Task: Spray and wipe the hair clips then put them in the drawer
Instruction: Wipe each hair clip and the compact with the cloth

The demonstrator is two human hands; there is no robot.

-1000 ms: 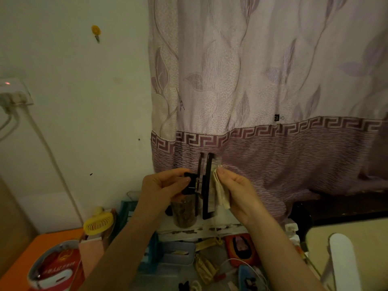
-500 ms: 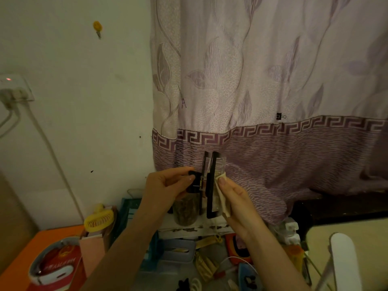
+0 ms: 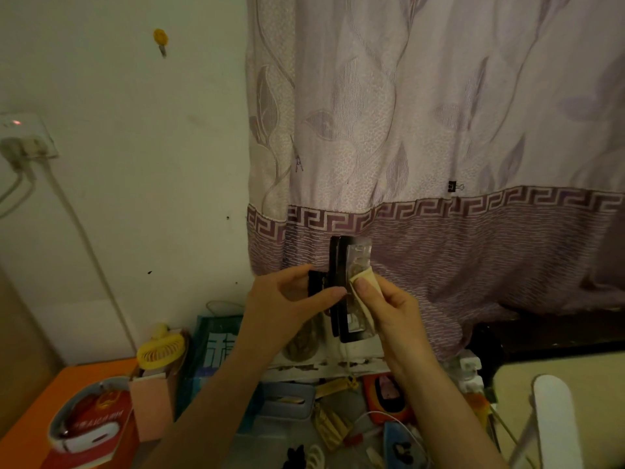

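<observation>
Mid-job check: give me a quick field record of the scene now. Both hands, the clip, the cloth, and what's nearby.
left hand: left hand pinches the hair clip's handle end
right hand: right hand pinches the cloth against the clip
hair clip: black hair clip, held upright in front of the curtain
cloth: small beige cloth, folded, pressed on the clip's right side
stage: wiping; clip not yet put away
drawer: not identifiable in view
nearby: yellow mini fan lower left; cluttered trays below the hands
</observation>
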